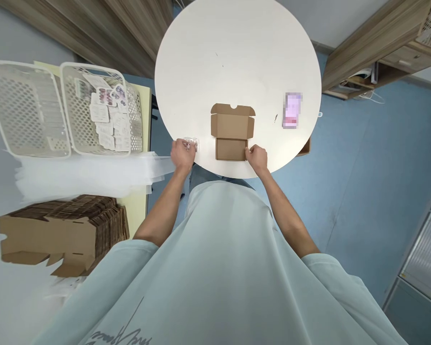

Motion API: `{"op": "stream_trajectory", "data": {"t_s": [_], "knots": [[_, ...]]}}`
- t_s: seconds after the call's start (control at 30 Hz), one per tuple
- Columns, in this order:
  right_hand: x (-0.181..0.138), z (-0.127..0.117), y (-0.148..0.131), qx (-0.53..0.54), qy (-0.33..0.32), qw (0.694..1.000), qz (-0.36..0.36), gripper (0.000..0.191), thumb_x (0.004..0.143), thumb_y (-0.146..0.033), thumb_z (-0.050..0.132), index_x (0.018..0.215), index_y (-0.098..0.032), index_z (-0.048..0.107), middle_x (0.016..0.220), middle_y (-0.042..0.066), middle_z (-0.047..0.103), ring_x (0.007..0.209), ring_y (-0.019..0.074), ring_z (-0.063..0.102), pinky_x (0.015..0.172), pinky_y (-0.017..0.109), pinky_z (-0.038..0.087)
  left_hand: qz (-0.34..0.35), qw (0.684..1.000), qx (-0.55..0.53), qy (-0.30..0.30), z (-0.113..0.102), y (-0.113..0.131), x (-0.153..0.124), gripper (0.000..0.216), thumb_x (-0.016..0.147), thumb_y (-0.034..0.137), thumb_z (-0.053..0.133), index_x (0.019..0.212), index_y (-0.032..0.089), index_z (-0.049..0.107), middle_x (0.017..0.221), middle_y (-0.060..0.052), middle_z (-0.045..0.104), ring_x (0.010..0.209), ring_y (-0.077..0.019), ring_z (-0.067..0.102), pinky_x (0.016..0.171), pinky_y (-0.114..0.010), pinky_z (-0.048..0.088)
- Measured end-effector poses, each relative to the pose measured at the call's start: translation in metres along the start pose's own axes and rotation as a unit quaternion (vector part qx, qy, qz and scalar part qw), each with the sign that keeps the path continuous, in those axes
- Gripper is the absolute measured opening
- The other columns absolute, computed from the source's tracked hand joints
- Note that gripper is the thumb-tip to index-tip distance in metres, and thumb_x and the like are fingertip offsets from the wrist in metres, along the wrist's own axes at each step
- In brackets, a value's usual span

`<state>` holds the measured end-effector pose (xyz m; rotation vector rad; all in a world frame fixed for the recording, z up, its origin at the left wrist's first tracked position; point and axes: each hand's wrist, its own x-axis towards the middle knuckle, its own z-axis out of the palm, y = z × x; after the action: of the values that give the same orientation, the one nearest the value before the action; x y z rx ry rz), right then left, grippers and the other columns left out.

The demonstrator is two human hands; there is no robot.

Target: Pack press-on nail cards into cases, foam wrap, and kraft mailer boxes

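On the round white table (237, 57) stands a small brown cardboard box (232, 149), its lid folded open toward the far side. The box's tray looks bare inside. With fingers closed, my right hand (257, 158) grips the tray's right wall. Left of the box, my left hand (183, 153) is closed on a small clear packet (193, 143) at the table edge; fingers partly cover it, and its contents are too small to make out. A translucent white sheet (162, 165) reaches from a stack to just behind my left wrist; whether it touches the hand I cannot tell.
A blurred phone-like object (292, 111) lies right on the table. At left, a yellow side table (141, 211) bears a white basket (129, 110) of small packs, another basket (25, 110), stacked translucent sheets (82, 177) and flattened cardboard boxes (50, 235). Wooden cabinets (384, 43) stand upper right.
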<state>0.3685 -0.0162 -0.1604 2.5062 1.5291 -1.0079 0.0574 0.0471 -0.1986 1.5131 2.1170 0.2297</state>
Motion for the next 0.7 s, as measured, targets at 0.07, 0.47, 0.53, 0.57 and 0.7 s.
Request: {"op": "stream_trajectory", "data": {"t_s": [0.07,0.47,0.53,0.57,0.7], "knots": [[0.001,0.002,0.001,0.002,-0.009,1.0,-0.001,0.026,0.117,-0.036,0.058,0.107,-0.017,0.074,0.108,0.017,0.084,0.107,0.0345,0.078,0.093,0.04,0.056,0.015,1.0,-0.007,0.008,-0.003,-0.006,0.005,0.015,0.104,0.032,0.067,0.115,0.022,0.069,0.129,-0.018,0.076,0.119,-0.0344,0.074,0.111,-0.049,0.057],[-0.001,0.012,0.006,0.033,-0.051,0.998,-0.011,0.02,0.113,-0.022,0.057,0.114,-0.017,0.076,0.121,0.016,0.085,0.111,0.0307,0.079,0.092,0.036,0.056,0.108,0.966,-0.024,-0.233,0.042,0.043,-0.04,0.042,0.103,0.028,0.064,0.141,0.015,0.076,0.139,-0.018,0.082,0.109,-0.0317,0.082,0.108,-0.044,0.06],[-0.001,0.01,0.003,0.041,-0.046,0.998,-0.027,0.024,0.114,-0.02,0.052,0.113,-0.017,0.076,0.12,0.016,0.085,0.109,0.0304,0.078,0.092,0.037,0.055,0.111,0.967,-0.023,-0.227,0.042,0.046,-0.039,0.039,0.104,0.025,0.061,0.138,0.016,0.078,0.138,-0.018,0.082,0.108,-0.0319,0.082,0.107,-0.044,0.06],[0.001,0.008,-0.001,0.046,-0.04,0.997,-0.037,0.025,0.114,-0.02,0.05,0.113,-0.017,0.075,0.12,0.016,0.084,0.109,0.0304,0.077,0.093,0.037,0.055,0.112,0.969,-0.029,-0.22,0.04,0.047,-0.035,0.039,0.105,0.025,0.06,0.138,0.016,0.078,0.138,-0.017,0.082,0.107,-0.0316,0.082,0.107,-0.043,0.06],[0.026,0.002,-0.036,0.057,-0.025,0.995,-0.074,0.027,0.114,-0.02,0.047,0.114,-0.017,0.074,0.119,0.017,0.083,0.108,0.0317,0.076,0.096,0.04,0.056,0.096,0.98,-0.051,-0.166,0.021,0.046,0.0,0.037,0.105,0.024,0.061,0.138,0.018,0.075,0.136,-0.013,0.083,0.107,-0.0307,0.081,0.108,-0.043,0.059]]}}
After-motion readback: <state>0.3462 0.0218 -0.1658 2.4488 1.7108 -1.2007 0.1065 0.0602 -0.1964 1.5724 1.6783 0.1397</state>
